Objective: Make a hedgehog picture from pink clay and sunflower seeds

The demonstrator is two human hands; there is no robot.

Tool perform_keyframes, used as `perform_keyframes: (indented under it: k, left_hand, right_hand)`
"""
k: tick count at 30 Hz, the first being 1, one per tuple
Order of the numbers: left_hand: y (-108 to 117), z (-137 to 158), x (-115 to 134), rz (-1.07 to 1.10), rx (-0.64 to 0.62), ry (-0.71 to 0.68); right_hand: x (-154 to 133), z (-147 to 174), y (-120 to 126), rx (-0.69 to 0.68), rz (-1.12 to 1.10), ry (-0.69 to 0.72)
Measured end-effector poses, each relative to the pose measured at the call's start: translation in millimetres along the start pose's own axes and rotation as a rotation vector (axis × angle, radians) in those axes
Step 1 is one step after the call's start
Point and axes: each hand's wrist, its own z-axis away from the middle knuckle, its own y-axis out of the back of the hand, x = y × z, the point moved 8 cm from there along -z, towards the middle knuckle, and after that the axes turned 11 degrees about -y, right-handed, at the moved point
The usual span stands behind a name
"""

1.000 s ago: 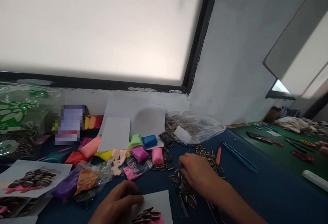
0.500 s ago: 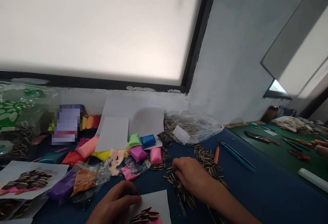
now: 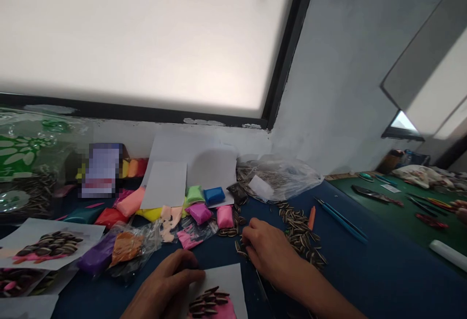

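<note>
My left hand (image 3: 170,280) rests at the left edge of a white card (image 3: 233,280), its thumb on the card and its other fingers curled. Pink clay (image 3: 226,307) with several striped sunflower seeds (image 3: 209,299) stuck on it lies on that card, cut off by the bottom of the view. My right hand (image 3: 270,248) reaches down at the near left side of the pile of loose sunflower seeds (image 3: 299,234). Its fingers are bent together and the tips are hidden, so I cannot see what they hold.
Clay packets, among them a pink one (image 3: 224,217) and a purple one (image 3: 98,256), lie left and ahead. A clear bag of seeds (image 3: 288,178) stands by the wall. Blue tweezers (image 3: 343,219) lie right. Another person's hand (image 3: 460,209) shows at the far right.
My right hand has shifted slightly and covers more of the near seeds. My left hand stays at the card. The view has moved a little, so more of the pink clay shows.
</note>
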Motion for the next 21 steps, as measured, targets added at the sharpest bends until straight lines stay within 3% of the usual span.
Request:
perform_keyframes:
  k: [7, 11, 15, 21]
  left_hand:
    - [-1.1, 2.8, -2.1, 0.011, 0.023, -0.033]
    - [-0.5, 2.1, -3.2, 0.065, -0.012, -0.049]
    - [-0.3, -0.1, -1.6, 0.099, -0.051, -0.054]
    - [-2.8, 1.8, -5.5, 0.081, -0.080, -0.025]
  right_hand:
    - [-2.1, 0.8, 10.9, 0.063, -0.087, 0.042]
    - [-7.5, 14.0, 13.7, 0.100, -0.305, 0.133]
    - [-16.8, 36.5, 4.8, 0.117, -0.567, 0.293]
    - [-22.4, 55.8, -15.7, 0.137, -0.610, 0.358]
